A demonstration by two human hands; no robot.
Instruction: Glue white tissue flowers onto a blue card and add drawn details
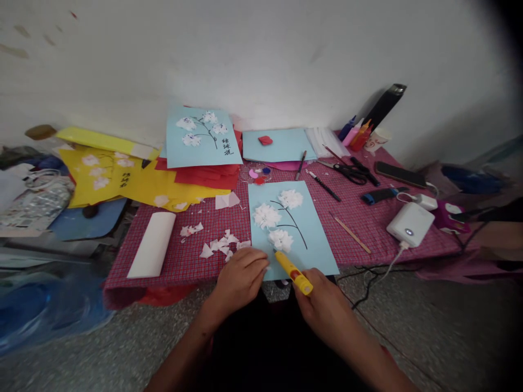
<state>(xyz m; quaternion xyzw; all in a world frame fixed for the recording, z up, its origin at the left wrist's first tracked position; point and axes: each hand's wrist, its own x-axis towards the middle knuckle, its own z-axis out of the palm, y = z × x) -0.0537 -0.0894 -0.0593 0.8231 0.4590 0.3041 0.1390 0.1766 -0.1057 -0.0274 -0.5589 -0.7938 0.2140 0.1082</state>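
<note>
Below the middle of the frame, our right hand (324,305) grips the yellow glue gun (289,268), likely light, hard and best held by its handle, while our left hand (241,276) curls near the soft paper flower (280,240), and we can't tell if it pinches anything.

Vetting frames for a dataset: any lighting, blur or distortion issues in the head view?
Head view: dim, flat light; soft shadow on the wall beside the black tube; dark vignette down the right edge; wide-angle stretch towards the sides; blue plastic looks soft; yellow glue gun fairly legible.
</note>
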